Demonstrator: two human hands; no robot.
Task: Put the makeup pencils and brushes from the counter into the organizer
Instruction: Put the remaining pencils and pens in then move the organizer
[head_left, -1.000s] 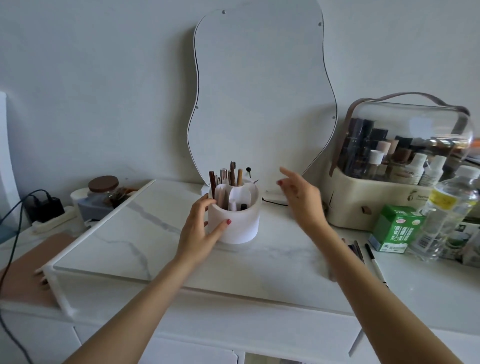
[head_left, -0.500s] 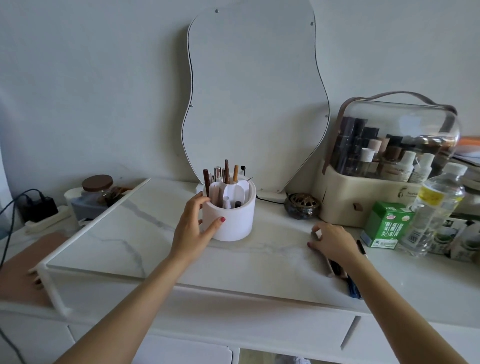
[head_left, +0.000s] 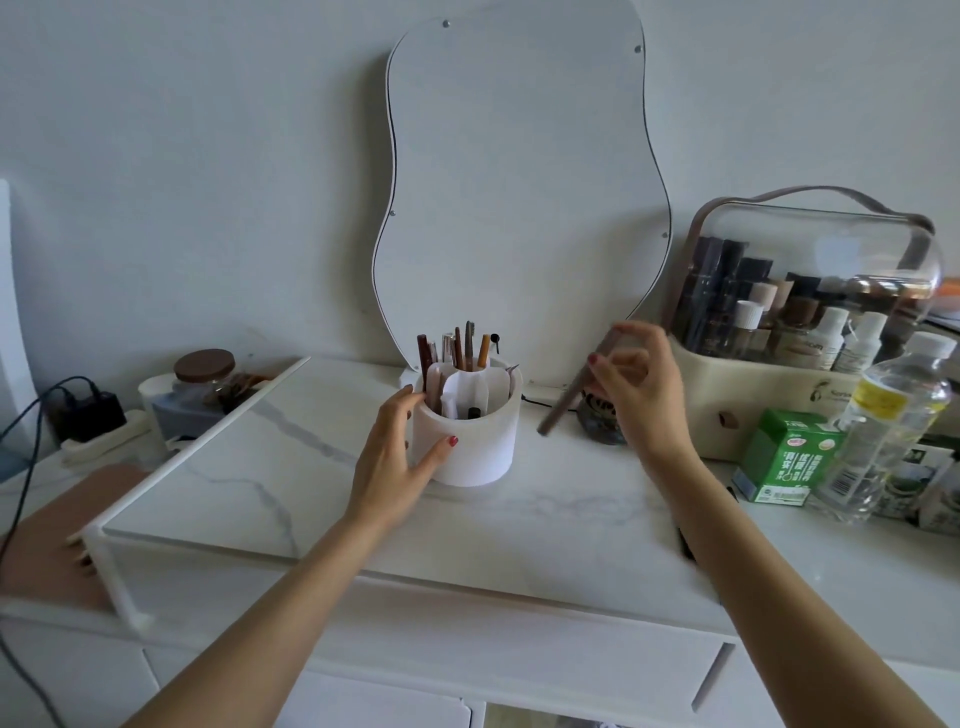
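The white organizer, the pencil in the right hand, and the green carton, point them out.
white organizer (head_left: 470, 441): head view, front wall.
pencil (head_left: 563, 405): head view, lower shaft.
green carton (head_left: 787, 457): head view, front face.

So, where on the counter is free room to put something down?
Free: the marble slab left of the organizer, and the strip in front of it. Crowded: the right end, with the green box, bottle and clear case; the left corner too, by the jar.

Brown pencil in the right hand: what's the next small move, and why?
Probably carry the brown pencil leftward over the white organizer and lower it tip-first into an open compartment. The right hand pinches it tilted in the air, to the organizer's right, and the left hand steadies the organizer's wall.
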